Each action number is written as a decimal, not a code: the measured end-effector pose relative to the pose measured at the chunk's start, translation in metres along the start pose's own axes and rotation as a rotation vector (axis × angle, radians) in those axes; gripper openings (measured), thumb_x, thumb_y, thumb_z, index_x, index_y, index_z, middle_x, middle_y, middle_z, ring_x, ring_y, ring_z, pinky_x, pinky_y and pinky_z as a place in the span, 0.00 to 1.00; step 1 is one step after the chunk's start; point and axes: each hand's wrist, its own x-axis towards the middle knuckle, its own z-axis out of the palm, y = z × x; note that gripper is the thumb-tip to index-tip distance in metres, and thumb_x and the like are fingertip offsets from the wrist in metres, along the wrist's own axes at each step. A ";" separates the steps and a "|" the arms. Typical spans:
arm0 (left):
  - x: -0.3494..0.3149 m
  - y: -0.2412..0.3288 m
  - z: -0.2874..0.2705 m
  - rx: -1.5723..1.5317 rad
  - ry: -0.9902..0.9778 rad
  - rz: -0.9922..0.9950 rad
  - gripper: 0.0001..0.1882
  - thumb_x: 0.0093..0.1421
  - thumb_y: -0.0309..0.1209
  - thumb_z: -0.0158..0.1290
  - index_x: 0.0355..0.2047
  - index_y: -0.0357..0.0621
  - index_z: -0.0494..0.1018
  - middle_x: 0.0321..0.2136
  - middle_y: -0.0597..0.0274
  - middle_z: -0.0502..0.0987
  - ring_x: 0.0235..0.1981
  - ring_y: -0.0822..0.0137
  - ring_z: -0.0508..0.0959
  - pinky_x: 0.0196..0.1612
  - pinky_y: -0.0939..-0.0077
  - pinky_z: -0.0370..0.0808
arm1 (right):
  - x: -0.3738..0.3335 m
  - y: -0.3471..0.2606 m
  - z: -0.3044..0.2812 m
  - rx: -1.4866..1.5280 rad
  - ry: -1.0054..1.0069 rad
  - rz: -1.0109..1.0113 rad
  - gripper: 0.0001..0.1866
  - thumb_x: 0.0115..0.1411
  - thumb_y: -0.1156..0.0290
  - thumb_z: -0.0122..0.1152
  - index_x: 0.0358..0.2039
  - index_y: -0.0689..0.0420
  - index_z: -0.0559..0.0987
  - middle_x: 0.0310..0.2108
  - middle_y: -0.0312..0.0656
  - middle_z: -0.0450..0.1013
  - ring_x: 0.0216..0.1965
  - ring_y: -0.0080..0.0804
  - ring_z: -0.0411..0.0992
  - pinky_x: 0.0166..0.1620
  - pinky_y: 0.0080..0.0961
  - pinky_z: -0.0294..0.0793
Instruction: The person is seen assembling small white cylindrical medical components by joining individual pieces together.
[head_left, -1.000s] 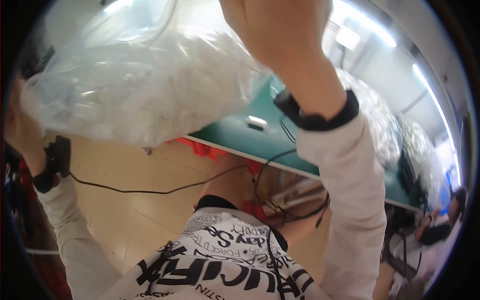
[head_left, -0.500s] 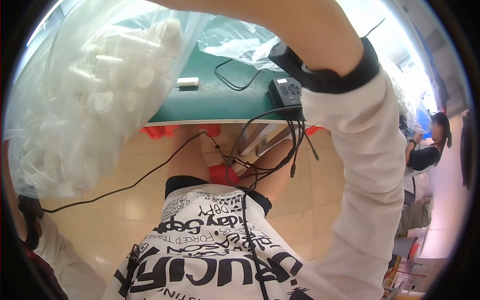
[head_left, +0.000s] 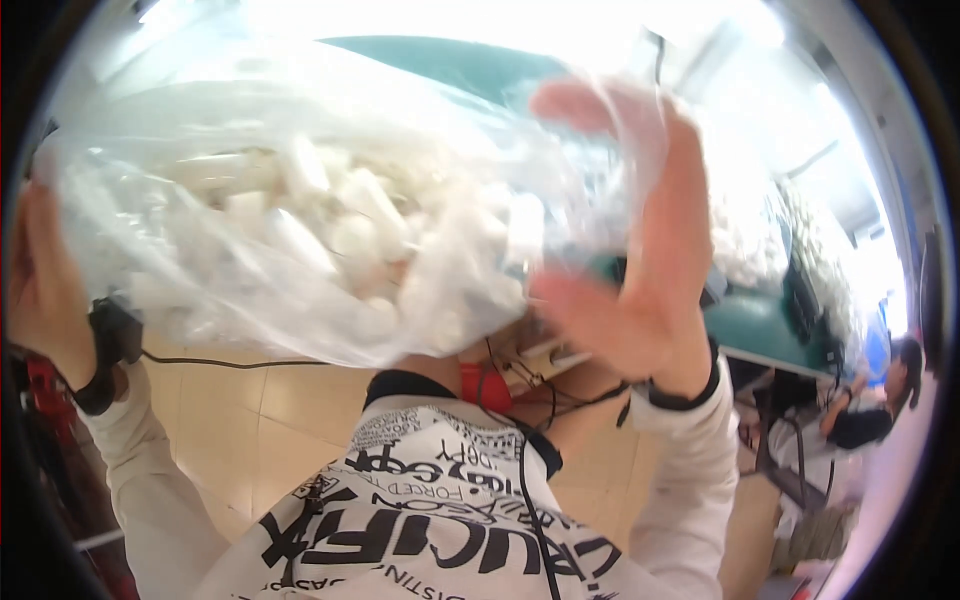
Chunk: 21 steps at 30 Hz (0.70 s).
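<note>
A large clear plastic bag [head_left: 345, 340] of white plastic pieces [head_left: 375, 215], some tube-shaped, fills the space in front of me, above my lap. At its left side, my left hand [head_left: 45, 275] grips the bag, its fingers running up along the film and partly hidden by the picture's dark rim. My right hand [head_left: 665, 240] is at the other end, blurred, thumb and fingers spread wide in a C shape. Loose film from the bag lies against and over those fingers. Dark bands circle both wrists.
Behind the bag is a green tabletop [head_left: 440, 60]. More white pieces [head_left: 755, 240] are heaped on the right part of the table. A black cable [head_left: 525, 480] runs down my shirt; others tangle at my lap. Another person [head_left: 865, 420] sits at far right.
The bag has swung from the left to the middle, now lying sideways and hiding most of the table. My right hand has come back from beyond the upper edge to the bag's right end.
</note>
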 end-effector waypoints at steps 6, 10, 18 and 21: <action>-0.010 -0.022 -0.002 -0.044 0.067 0.051 0.07 0.57 0.26 0.53 0.23 0.37 0.72 0.14 0.74 0.64 0.16 0.85 0.58 0.19 0.91 0.50 | 0.019 -0.026 0.031 -0.284 -0.071 0.083 0.50 0.35 0.51 0.72 0.54 0.64 0.61 0.51 0.51 0.62 0.52 0.44 0.60 0.53 0.36 0.61; -0.006 -0.028 0.003 0.039 0.111 0.007 0.09 0.58 0.28 0.53 0.21 0.39 0.73 0.14 0.74 0.68 0.17 0.86 0.62 0.21 0.93 0.56 | 0.016 -0.026 0.037 -0.355 0.156 0.083 0.37 0.43 0.46 0.62 0.49 0.59 0.70 0.49 0.50 0.65 0.48 0.41 0.65 0.53 0.41 0.57; -0.010 -0.027 0.010 -0.061 0.246 -0.025 0.08 0.59 0.26 0.50 0.25 0.35 0.74 0.19 0.68 0.74 0.21 0.83 0.68 0.24 0.93 0.63 | -0.044 -0.020 0.055 -0.172 0.371 0.264 0.56 0.38 0.49 0.70 0.59 0.65 0.49 0.55 0.56 0.54 0.58 0.50 0.53 0.59 0.48 0.45; -0.008 -0.035 -0.015 0.072 0.087 0.064 0.08 0.59 0.26 0.51 0.24 0.35 0.73 0.18 0.67 0.73 0.20 0.84 0.68 0.23 0.93 0.64 | 0.000 -0.032 0.042 -0.088 0.076 0.421 0.51 0.39 0.49 0.69 0.57 0.65 0.55 0.54 0.57 0.57 0.59 0.50 0.54 0.60 0.50 0.40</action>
